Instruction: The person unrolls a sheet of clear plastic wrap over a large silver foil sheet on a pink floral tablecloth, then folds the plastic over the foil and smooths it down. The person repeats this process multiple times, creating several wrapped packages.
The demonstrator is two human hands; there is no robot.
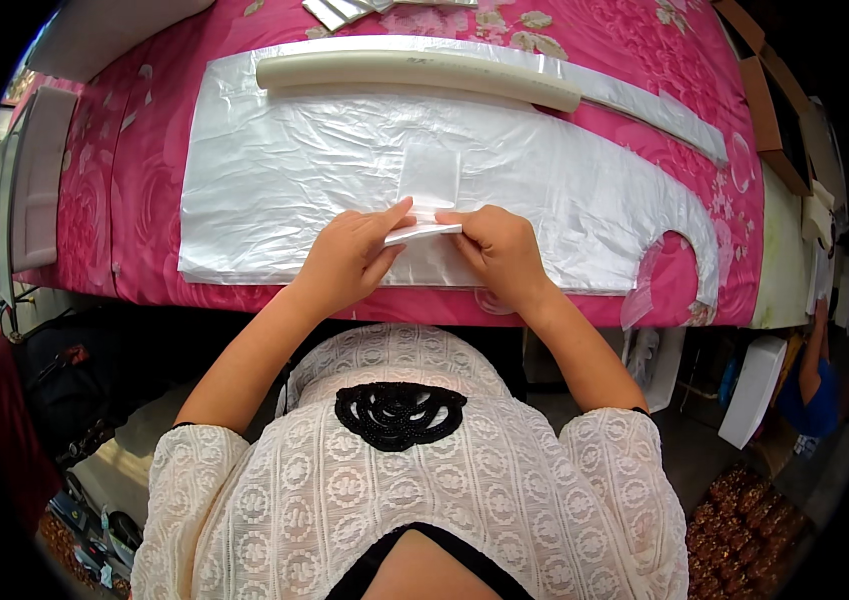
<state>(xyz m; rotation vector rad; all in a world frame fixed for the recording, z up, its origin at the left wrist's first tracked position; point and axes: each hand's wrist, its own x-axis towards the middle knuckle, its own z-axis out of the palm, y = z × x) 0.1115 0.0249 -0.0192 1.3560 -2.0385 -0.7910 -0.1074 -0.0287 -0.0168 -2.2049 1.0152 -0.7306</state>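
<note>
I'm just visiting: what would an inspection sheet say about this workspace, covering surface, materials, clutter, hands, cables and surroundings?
Surface: pink floral cloth.
Materials: white plastic sheeting lying flat, curved cut-out at right; cream tube across its far part; small folded white piece.
Clutter: white folded bundle at the far edge.
Hands: left hand and right hand both gripping the small folded white piece.
Cables: nothing seen.
Surroundings: cardboard box and person in blue at right.
</note>
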